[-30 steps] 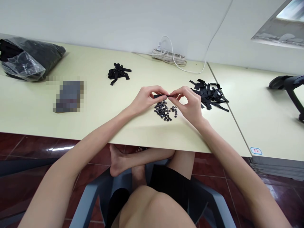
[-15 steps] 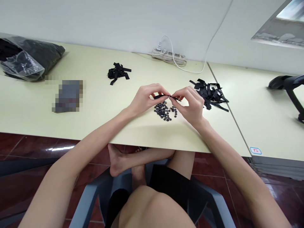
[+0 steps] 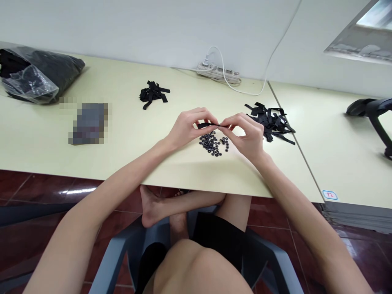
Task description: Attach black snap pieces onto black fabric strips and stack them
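My left hand [image 3: 188,126] and my right hand [image 3: 246,132] meet over the table, both pinching one short black strap piece [image 3: 204,125] between thumb and fingers. Just below the fingertips lies a small heap of black ring-shaped parts [image 3: 212,145] on the pale yellow table [image 3: 128,134]. To the right of my right hand sits a loose pile of black strap pieces [image 3: 271,121]. A smaller pile of black straps [image 3: 152,94] lies farther back to the left.
A clear plastic bag of black material [image 3: 33,75] lies at the far left. A blurred grey object [image 3: 88,122] rests left of centre. A white power strip [image 3: 219,72] sits by the wall. A second table [image 3: 337,139] with a black stand [image 3: 372,110] adjoins on the right.
Both hands stay together on the strap, with only slight shifts of the fingers. The piles have not moved.
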### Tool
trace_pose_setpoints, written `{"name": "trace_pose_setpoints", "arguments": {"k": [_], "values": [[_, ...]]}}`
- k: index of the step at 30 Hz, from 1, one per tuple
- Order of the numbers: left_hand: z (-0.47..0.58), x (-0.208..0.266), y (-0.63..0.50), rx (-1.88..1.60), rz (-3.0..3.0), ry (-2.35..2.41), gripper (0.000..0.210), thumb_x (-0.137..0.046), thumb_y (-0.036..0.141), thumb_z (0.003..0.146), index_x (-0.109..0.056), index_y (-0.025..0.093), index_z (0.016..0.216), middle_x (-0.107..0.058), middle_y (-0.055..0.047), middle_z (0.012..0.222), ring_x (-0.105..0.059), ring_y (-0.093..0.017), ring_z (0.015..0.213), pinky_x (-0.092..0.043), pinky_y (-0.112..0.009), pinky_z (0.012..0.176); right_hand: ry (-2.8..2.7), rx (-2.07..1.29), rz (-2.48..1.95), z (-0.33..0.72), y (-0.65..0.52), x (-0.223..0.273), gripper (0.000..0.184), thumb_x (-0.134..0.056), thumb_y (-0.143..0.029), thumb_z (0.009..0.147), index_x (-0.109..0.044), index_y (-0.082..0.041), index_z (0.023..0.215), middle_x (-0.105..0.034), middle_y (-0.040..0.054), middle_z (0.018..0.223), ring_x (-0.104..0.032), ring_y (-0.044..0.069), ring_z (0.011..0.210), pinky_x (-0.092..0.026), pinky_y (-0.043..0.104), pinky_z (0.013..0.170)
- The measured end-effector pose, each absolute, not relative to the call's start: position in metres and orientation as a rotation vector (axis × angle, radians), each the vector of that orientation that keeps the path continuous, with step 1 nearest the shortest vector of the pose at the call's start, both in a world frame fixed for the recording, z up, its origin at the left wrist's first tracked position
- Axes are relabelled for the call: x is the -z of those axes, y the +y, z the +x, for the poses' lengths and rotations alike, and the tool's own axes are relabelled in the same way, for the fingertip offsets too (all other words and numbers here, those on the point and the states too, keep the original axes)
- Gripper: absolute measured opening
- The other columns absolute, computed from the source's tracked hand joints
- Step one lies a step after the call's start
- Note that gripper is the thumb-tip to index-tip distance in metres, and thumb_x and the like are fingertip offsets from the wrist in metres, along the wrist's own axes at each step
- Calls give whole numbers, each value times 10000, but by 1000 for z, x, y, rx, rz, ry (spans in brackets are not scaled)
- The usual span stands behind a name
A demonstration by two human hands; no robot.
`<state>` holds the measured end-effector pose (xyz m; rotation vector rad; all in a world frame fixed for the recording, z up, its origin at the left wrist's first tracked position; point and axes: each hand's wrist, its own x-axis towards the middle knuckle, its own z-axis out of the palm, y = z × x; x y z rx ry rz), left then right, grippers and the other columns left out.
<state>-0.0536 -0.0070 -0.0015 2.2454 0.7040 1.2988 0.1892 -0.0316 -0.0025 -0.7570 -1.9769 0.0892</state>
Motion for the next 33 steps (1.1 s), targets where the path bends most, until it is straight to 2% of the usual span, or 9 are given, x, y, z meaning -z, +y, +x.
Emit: {"name": "trace_pose_setpoints", "arguments": {"k": [7, 10, 13, 17, 21, 26, 33], "values": [[-53, 2, -7, -1336, 2268, 712, 64, -771, 286, 1025, -806, 233, 1020, -815, -33, 1005, -760, -162, 905, -552, -273, 728, -2000, -128, -748, 188, -32, 2, 58, -721, -263, 1087, -758, -307, 1081, -801, 10, 951, -754, 218, 827, -635, 413, 739], [-53, 3, -6, -1333, 2245, 717, 51, -744, 233, 1004, -793, 223, 1014, -805, -36, 1013, -757, -162, 911, -557, -259, 700, -2037, -190, -812, 188, -32, 2, 108, -668, -244, 1100, -744, -303, 1148, -797, 33, 1030, -762, 231, 896, -630, 420, 791], [-53, 4, -5, -1289, 2245, 725, 64, -723, 211, 998, -784, 215, 1015, -793, -39, 1027, -742, -155, 897, -572, -251, 697, -2139, -239, -909, 192, -30, 3, 127, -628, -240, 1103, -730, -286, 1164, -788, 64, 1095, -753, 258, 976, -608, 434, 834], [-54, 5, -5, -1261, 2302, 742, 76, -708, 177, 991, -775, 209, 1006, -783, -32, 1026, -719, -144, 884, -553, -241, 691, -2330, -263, -1027, 200, -27, 3, 112, -641, -289, 1094, -738, -263, 1044, -777, 83, 1054, -722, 299, 1023, -572, 464, 864], [-55, 4, -5, -1256, 2326, 754, 89, -695, 164, 996, -771, 209, 1013, -788, -30, 1043, -716, -143, 887, -545, -243, 696, -2391, -333, -1092, 207, -25, 4, 100, -685, -319, 1058, -756, -263, 1015, -772, 82, 1070, -721, 315, 1058, -571, 495, 916], [-55, 2, -7, -1220, 2350, 793, 89, -687, 171, 1001, -763, 216, 1015, -793, -34, 1059, -723, -152, 884, -545, -266, 716, -2389, -413, -1107, 207, -24, 3, 85, -722, -333, 1029, -769, -270, 998, -759, 80, 1080, -728, 313, 1052, -578, 506, 951], [-55, 3, -6, -1225, 2357, 763, 97, -685, 160, 1008, -759, 222, 1022, -784, -20, 1056, -704, -140, 855, -523, -275, 728, -2349, -504, -1147, 201, -27, 0, 114, -713, -326, 1022, -759, -260, 942, -748, 72, 1018, -735, 281, 943, -578, 479, 931]]}}
